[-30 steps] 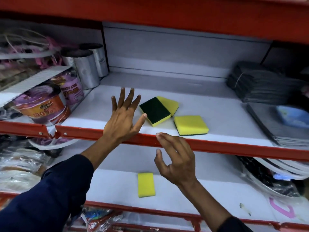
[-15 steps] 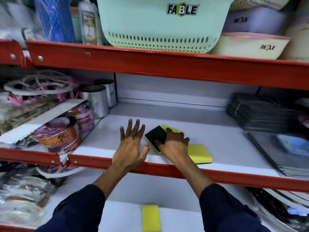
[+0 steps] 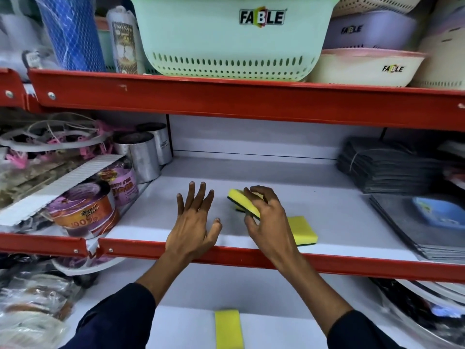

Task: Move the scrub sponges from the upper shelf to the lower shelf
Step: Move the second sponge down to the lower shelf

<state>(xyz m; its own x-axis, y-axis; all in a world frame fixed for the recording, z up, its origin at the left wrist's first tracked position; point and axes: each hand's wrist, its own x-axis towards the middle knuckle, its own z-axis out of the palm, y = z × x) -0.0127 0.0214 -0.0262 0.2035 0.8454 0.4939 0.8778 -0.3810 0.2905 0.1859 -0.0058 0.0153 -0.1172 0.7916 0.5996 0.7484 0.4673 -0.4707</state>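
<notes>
My right hand (image 3: 266, 220) grips a yellow scrub sponge with a dark green backing (image 3: 242, 201), tilted and lifted just off the white upper shelf (image 3: 327, 197). A bit of another sponge shows under it, mostly hidden. A second yellow sponge (image 3: 302, 230) lies flat to the right of my right hand, near the shelf's red front edge (image 3: 151, 250). My left hand (image 3: 196, 222) hovers over the shelf with spread fingers and holds nothing. On the lower shelf (image 3: 186, 323) one yellow sponge (image 3: 228, 328) lies flat between my forearms.
Purple and orange tubs (image 3: 85, 210) and metal cans (image 3: 143, 157) crowd the upper shelf's left side. Dark folded cloths (image 3: 385, 170) and flat grey packs (image 3: 427, 227) fill its right. A green basket (image 3: 231, 39) sits on the red shelf above. Bagged goods (image 3: 32, 298) occupy the lower left.
My right hand rose from below the shelf edge onto the top sponge, closed on it, flipped it yellow side up and lifted it. The camera tilted upward. My left hand stayed spread.
</notes>
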